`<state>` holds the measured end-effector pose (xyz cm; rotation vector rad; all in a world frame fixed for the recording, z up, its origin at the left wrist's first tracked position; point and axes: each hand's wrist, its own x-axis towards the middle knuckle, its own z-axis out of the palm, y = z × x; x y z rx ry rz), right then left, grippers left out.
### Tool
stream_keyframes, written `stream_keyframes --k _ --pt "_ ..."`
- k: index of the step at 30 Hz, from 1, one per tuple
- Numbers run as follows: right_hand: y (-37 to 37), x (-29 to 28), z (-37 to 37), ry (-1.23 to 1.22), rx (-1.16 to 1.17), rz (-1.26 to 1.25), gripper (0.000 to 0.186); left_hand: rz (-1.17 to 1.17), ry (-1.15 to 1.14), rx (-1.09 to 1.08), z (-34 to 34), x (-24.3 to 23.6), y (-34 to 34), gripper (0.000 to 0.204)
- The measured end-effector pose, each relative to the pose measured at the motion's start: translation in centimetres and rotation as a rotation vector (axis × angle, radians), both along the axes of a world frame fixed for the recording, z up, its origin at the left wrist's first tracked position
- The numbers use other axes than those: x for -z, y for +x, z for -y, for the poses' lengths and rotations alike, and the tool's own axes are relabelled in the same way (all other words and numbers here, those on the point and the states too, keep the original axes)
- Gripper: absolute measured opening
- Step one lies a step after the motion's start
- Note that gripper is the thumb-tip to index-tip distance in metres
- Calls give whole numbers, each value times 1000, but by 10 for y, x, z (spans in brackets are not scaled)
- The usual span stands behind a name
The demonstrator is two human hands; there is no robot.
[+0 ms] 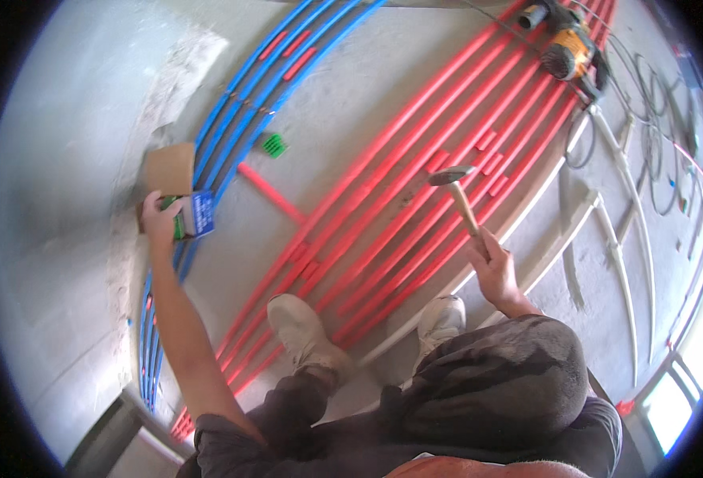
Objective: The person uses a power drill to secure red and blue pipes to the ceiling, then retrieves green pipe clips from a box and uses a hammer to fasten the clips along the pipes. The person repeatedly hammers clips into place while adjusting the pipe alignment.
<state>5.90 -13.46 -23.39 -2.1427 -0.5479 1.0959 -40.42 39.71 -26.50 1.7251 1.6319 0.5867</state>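
My left hand (160,217) grips a small green item (178,226) in an open cardboard box (168,163) with a blue printed side (202,213), at the left over blue pipes (228,119). A small green piece (274,145) lies on the floor between the blue pipes and a band of red pipes (367,166). In my right hand (491,271) is a hammer (464,205), gripped by its wooden handle, its metal head raised to the upper left above the red pipes. My shoes stand among the red and white pipes.
An orange and black power tool (568,52) rests on the red pipes at the upper right. Loose cables (650,159) lie beside it. White pipes (622,263) run along the floor at the right. A bare wall (49,215) borders the left side.
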Motion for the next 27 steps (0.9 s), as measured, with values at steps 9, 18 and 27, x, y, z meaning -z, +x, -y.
stream_keyframes --k 9,18,27 --pt "-11 19 14 77 138 8 49 23 170 -300 -32 -30 -7 34" --pt "-2 20 17 55 82 31 48 -786 401 142 8 -40 47 32" --pt "-6 24 15 37 39 43 47 -1057 198 -156 13 -28 86 32"
